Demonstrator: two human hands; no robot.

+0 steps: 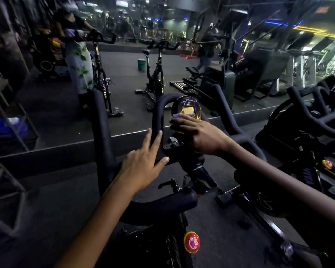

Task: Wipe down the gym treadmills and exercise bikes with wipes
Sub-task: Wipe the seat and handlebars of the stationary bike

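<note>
The right hand point(197, 135) presses a pale wipe point(176, 116) flat against the bike's console point(188, 109), just beyond its fingertips, while the left hand point(143, 161), fingers spread, rests on the upright handlebar loop point(158, 120) beside it

A dim gym: spin bikes point(157, 78) line a wall mirror point(124, 64), with a stair climber point(240, 60) and treadmills point(307, 60) reflected

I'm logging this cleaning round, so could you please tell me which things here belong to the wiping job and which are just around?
In use:
wipe
bike console
handlebar
right hand
left hand

Just around:
red knob
green bucket
neighbouring bike
</note>
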